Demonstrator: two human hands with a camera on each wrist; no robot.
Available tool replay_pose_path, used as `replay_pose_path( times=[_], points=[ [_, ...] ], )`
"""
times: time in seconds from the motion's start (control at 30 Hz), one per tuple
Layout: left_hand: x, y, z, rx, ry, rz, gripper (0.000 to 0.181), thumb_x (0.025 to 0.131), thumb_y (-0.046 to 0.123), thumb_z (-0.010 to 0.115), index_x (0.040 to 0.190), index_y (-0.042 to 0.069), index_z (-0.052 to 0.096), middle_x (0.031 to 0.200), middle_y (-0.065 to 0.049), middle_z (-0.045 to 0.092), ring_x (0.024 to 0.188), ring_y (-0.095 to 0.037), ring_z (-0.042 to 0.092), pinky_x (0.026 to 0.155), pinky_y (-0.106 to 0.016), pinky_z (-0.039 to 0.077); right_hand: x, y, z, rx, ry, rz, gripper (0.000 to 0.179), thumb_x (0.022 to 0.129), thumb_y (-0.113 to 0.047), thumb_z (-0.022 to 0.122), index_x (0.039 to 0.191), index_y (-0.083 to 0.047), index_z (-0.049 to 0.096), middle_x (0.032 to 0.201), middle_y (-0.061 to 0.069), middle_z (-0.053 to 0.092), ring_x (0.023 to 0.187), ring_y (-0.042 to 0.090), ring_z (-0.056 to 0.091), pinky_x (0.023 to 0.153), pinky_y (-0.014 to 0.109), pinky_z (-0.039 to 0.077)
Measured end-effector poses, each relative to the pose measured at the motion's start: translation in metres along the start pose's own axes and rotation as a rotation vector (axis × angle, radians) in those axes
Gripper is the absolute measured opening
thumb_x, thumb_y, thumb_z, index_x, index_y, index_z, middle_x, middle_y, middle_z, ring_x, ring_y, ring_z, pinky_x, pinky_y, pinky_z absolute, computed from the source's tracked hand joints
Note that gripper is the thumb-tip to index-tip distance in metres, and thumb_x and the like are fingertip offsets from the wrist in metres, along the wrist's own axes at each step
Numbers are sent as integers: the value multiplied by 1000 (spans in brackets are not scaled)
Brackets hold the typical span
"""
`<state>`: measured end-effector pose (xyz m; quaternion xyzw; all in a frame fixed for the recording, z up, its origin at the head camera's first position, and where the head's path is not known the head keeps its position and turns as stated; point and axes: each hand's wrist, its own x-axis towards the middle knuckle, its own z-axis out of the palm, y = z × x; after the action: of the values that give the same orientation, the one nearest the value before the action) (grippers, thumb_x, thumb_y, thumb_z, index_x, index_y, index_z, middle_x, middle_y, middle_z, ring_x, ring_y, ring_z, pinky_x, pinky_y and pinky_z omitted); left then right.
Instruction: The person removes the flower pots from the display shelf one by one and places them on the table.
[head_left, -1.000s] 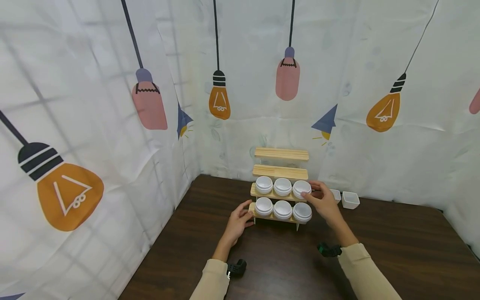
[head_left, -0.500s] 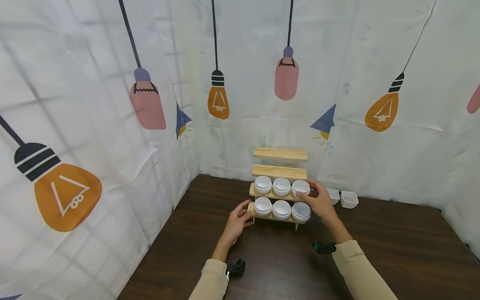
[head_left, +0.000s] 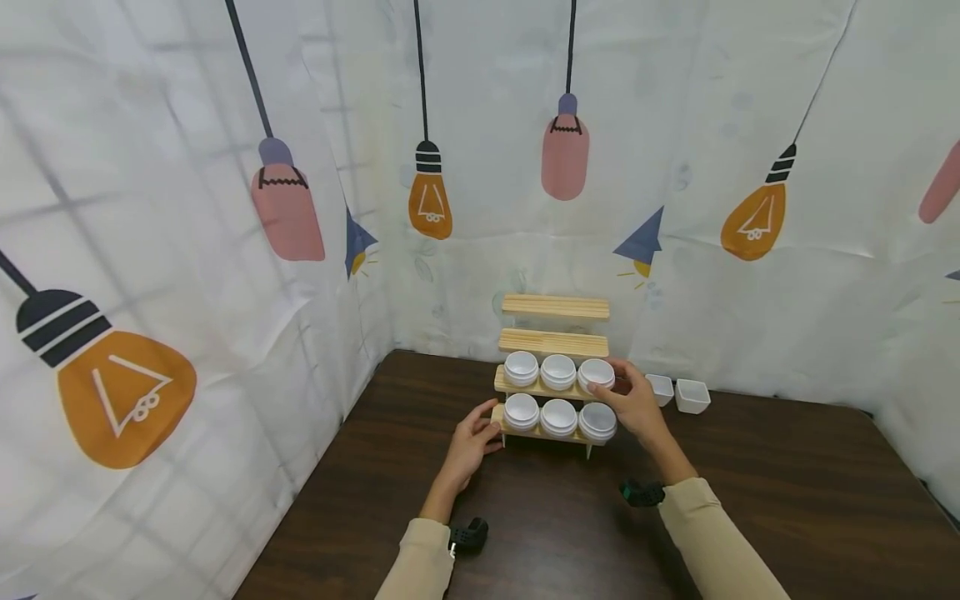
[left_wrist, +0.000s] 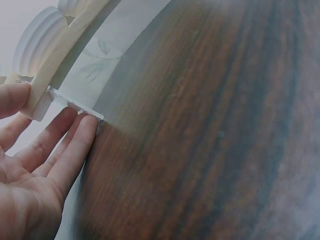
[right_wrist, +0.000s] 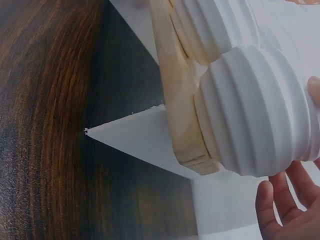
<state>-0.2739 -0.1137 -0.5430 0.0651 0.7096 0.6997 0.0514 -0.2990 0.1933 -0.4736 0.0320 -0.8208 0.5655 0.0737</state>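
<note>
A tiered wooden rack stands at the back of the table, with several round white bowls on its two lower boards. My left hand grips the left end of the lowest board: the thumb lies on the wood and the fingers reach under it, by the leg. At the right end of the second board, my right hand holds a ribbed white bowl, thumb at its front and fingers around its far side. In the right wrist view, a lower-tier bowl partly covers that grip.
Two small square white dishes stand behind and right of my right hand. The two upper boards bear nothing. A printed cloth hangs close behind the rack, along the edge of the dark wooden table.
The head view has turned slightly right. My right wrist and thumb have shifted a little left across the bowl's front. My left hand keeps its grip on the rack.
</note>
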Motion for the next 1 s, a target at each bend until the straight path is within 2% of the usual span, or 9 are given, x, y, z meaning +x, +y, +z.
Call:
replay_pose_path(
  times=[0.1, 0.33, 0.57, 1.0],
  points=[
    [0, -1, -1, -5, 5, -5, 48, 106, 12, 54, 154, 11, 45, 119, -21, 67, 105, -18, 65, 94, -45, 61, -1, -3, 2, 4, 7, 1, 63, 92, -21, 78, 147, -3, 50, 134, 21, 61, 103, 15, 57, 83, 13, 47],
    [1, -3, -2, -4, -2, 0, 48, 106, 12, 54, 153, 11, 46, 120, -20, 67, 107, -20, 65, 93, -44, 62, -17, -30, 0, 1, -12, -19, 62, 93, -17, 76, 146, 3, 49, 132, 26, 60, 110, 28, 58, 84, 14, 47],
    [1, -1, 0, -10, 1, -8, 49, 106, 11, 54, 154, 11, 45, 122, -22, 66, 106, -19, 65, 95, -47, 61, -1, 4, 1, -8, 15, -33, 67, 91, -30, 80, 146, -5, 51, 134, 18, 62, 114, 25, 59, 87, 15, 48],
    [0, 1, 0, -6, 3, -8, 49, 106, 12, 55, 154, 10, 44, 122, -22, 66, 104, -19, 65, 96, -48, 60, -2, 5, 2, -35, 13, -20, 71, 90, -35, 80, 148, -7, 49, 140, 18, 61, 123, 32, 59, 93, 21, 48]
  ],
)
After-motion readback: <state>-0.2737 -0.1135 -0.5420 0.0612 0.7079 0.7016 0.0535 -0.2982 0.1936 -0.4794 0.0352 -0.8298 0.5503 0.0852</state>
